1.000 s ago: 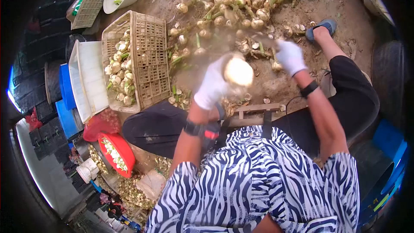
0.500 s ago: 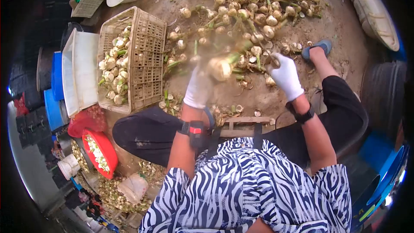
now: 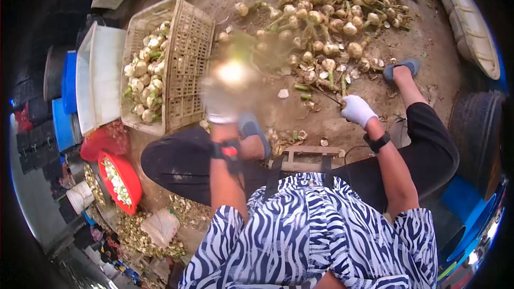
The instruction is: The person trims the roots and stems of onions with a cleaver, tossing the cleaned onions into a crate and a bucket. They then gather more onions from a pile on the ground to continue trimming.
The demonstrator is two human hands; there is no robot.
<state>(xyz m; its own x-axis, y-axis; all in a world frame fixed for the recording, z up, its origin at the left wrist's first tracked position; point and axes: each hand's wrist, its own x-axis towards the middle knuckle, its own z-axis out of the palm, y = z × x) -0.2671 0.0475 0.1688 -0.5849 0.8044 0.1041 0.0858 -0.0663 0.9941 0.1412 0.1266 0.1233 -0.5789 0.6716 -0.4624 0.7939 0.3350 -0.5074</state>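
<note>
My left hand (image 3: 220, 99), in a white glove and smeared by motion, is beside the right wall of the plastic crate (image 3: 187, 56). A bright, blurred bulb (image 3: 232, 73) with a green stem is at its fingers. Bulbs with cut stems (image 3: 143, 77) lie inside the crate. My right hand (image 3: 357, 111), also gloved in white, is closed around a thin dark knife (image 3: 327, 96) whose blade points up and left. Past both hands, a heap of stemmed bulbs (image 3: 332, 13) covers the ground.
White tubs (image 3: 101, 80) stand left of the crate. A red basin (image 3: 122, 182) with pale pieces is at lower left. Cut stems and peelings (image 3: 305, 96) litter the ground. A low wooden frame (image 3: 310, 151) sits between my legs. A long pale container (image 3: 466, 21) is at upper right.
My left hand has moved left with the bulb, from over the ground to the crate's side. My right hand is slightly lower, and the knife now shows clearly. The view has shifted a little.
</note>
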